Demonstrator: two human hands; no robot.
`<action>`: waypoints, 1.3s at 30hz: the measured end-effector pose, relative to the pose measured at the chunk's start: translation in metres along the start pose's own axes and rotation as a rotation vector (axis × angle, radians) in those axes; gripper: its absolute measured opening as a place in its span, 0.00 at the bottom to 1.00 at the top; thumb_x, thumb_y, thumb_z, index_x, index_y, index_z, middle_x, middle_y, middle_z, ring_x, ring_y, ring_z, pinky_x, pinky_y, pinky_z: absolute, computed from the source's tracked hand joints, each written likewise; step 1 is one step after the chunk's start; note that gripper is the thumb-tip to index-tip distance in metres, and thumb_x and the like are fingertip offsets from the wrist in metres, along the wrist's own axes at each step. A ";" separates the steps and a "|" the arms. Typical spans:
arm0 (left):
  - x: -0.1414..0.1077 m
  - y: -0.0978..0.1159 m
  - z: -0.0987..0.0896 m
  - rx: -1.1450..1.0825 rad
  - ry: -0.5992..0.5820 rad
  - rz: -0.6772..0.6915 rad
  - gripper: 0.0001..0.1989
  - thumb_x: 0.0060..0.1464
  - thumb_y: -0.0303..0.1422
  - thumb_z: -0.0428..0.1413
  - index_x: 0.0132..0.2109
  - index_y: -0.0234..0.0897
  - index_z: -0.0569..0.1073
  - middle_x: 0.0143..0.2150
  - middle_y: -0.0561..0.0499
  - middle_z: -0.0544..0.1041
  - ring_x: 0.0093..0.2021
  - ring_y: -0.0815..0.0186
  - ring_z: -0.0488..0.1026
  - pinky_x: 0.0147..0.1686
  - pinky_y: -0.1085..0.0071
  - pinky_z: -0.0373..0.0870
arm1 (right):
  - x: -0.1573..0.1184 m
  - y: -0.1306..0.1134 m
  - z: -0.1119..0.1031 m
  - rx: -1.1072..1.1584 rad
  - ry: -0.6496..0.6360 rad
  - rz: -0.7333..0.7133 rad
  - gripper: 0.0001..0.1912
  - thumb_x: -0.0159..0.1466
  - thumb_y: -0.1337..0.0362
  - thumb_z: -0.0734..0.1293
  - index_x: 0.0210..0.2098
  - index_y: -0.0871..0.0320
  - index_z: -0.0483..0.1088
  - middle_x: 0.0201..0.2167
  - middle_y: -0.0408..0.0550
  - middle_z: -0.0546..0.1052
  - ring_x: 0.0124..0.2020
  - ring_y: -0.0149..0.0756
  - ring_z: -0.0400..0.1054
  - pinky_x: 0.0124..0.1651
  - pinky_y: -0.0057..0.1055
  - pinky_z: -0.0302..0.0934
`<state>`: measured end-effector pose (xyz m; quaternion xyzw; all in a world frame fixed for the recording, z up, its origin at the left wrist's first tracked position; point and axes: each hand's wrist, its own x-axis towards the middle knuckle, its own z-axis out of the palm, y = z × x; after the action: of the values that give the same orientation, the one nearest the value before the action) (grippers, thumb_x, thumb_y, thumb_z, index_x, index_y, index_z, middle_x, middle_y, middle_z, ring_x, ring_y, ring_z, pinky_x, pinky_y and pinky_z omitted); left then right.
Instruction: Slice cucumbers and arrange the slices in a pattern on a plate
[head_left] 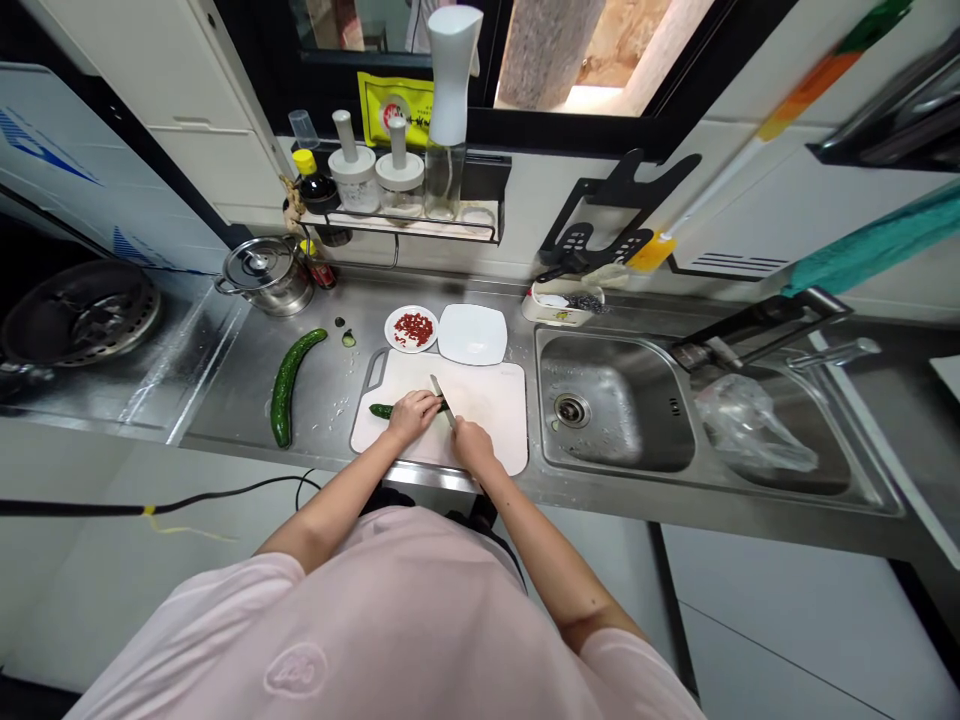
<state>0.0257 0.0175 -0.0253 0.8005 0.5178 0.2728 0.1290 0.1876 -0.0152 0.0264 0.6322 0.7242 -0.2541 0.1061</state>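
Observation:
On the white cutting board (491, 405), my left hand (412, 415) presses down on a green cucumber (381, 411), whose left end sticks out past the fingers. My right hand (472, 445) is closed around the handle of a knife (444, 398). The blade points away from me and lies across the right end of the cucumber, close to my left fingertips. Whether it has cut in there I cannot tell. Left of the board, a whole curved cucumber (289, 388) rests on the steel counter. Small cucumber trimmings (348, 339) lie beyond it.
Behind the board stand a plate of chopped red pieces (412, 329) and a white square plate (472, 335). A sink (615, 400) is at the right, with a plastic bag (750, 425) beyond. A lidded pot (268, 277) and a wok (79, 310) stand left. A seasoning rack (397, 228) hangs above.

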 end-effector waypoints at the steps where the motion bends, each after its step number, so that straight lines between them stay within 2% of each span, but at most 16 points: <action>1: 0.000 0.000 0.000 0.000 0.001 0.002 0.11 0.60 0.36 0.49 0.42 0.41 0.76 0.39 0.48 0.75 0.41 0.66 0.71 0.42 0.69 0.67 | 0.001 -0.001 0.000 0.000 0.008 -0.001 0.12 0.66 0.68 0.53 0.46 0.60 0.63 0.38 0.55 0.75 0.40 0.40 0.71 0.38 0.30 0.57; 7: 0.000 0.001 -0.001 0.003 0.016 0.015 0.11 0.59 0.35 0.50 0.42 0.41 0.76 0.39 0.48 0.75 0.41 0.66 0.71 0.42 0.69 0.67 | 0.008 -0.008 -0.004 -0.030 0.088 0.008 0.12 0.66 0.66 0.53 0.46 0.59 0.63 0.37 0.53 0.76 0.40 0.40 0.71 0.37 0.30 0.57; 14: -0.001 0.003 -0.003 -0.001 -0.005 -0.022 0.11 0.60 0.35 0.50 0.42 0.41 0.76 0.40 0.49 0.75 0.41 0.67 0.71 0.43 0.69 0.67 | 0.006 -0.013 -0.005 -0.019 0.083 0.026 0.13 0.67 0.67 0.51 0.46 0.60 0.62 0.37 0.55 0.77 0.42 0.39 0.71 0.46 0.35 0.54; 23: -0.001 0.003 -0.003 -0.001 0.004 -0.019 0.11 0.59 0.36 0.50 0.42 0.41 0.76 0.40 0.49 0.76 0.41 0.67 0.71 0.42 0.70 0.66 | -0.017 -0.001 0.003 -0.024 0.006 0.074 0.12 0.65 0.67 0.53 0.46 0.60 0.63 0.38 0.56 0.76 0.42 0.42 0.71 0.41 0.32 0.58; 27: -0.001 0.003 -0.003 0.009 0.000 -0.018 0.11 0.59 0.36 0.50 0.42 0.41 0.76 0.41 0.49 0.75 0.42 0.67 0.71 0.42 0.70 0.66 | -0.023 0.002 0.008 -0.023 0.015 0.071 0.12 0.65 0.67 0.53 0.46 0.60 0.62 0.37 0.56 0.76 0.41 0.43 0.71 0.40 0.33 0.58; 39: 0.000 0.006 -0.008 0.022 0.001 -0.009 0.12 0.60 0.36 0.49 0.42 0.41 0.76 0.40 0.49 0.76 0.40 0.67 0.70 0.40 0.71 0.67 | 0.013 -0.011 -0.007 -0.008 0.040 0.031 0.13 0.65 0.68 0.53 0.46 0.60 0.62 0.38 0.56 0.76 0.41 0.42 0.71 0.39 0.32 0.59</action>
<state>0.0255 0.0148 -0.0157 0.7993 0.5246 0.2670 0.1210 0.1754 -0.0016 0.0286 0.6481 0.7172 -0.2369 0.0979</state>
